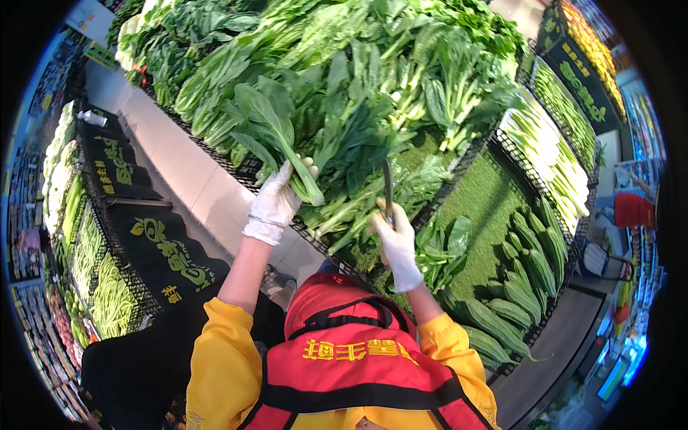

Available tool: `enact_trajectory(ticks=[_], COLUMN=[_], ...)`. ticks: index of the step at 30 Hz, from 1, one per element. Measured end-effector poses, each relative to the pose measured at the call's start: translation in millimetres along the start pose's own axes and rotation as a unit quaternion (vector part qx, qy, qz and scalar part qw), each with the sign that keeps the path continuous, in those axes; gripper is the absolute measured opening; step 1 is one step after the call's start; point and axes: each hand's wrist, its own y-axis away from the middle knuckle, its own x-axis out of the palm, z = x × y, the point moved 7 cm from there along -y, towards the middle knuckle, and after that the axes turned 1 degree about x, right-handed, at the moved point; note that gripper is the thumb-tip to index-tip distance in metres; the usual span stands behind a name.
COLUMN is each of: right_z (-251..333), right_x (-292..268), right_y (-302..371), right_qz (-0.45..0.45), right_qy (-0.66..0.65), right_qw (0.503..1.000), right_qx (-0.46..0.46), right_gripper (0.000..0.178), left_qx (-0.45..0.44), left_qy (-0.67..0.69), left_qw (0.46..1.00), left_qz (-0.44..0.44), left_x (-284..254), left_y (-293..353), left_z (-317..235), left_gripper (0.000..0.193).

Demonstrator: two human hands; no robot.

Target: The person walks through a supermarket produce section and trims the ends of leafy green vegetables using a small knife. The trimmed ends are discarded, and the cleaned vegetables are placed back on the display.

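My left hand [274,206], in a white glove, grips a leafy green [307,186] around its pale stalks. The broad leaves point up and away over the produce display. In my right hand [398,247], also gloved, is a knife [388,188] with a dark blade pointing up, apart from the leafy green. Under and between the hands lie more leafy greens with long stems [347,223]. A small heap of dark-leaved greens [443,258] lies just right of my right hand, on green matting [494,215].
Piles of leafy vegetables [308,50] cover the far part of the display. Ridged green gourds [512,297] lie at the right, with white-stemmed vegetables [545,150] in a black crate behind. A tiled aisle [193,179] runs along the left, beside a bin of long beans [113,294].
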Motion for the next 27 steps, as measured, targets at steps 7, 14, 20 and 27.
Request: enact_trajectory(ticks=[7,14,20,27], right_z=[-34,-14,10,-18], right_x=[-123,-123,-119,-122], right_y=[109,142,163,156], right_qz=[-0.171,-0.206,-0.265,-0.266], right_qy=[-0.036,-0.001,0.236,0.269], right_qw=[0.981,0.977,0.910,0.899], right_qx=[0.085,-0.058,-0.214,-0.222], right_gripper=[0.035,0.037,0.020,0.024], left_qx=[-0.065,-0.108,-0.112,-0.075], left_qy=[-0.230,-0.183,-0.127,-0.166], left_qw=[0.970,0.975,0.982,0.976], left_qz=[0.047,0.056,-0.079,-0.117], left_x=[39,69,47,36], left_y=[22,38,52,69], left_z=[82,185,239,253], left_gripper=[0.031,0.043,0.033,0.027])
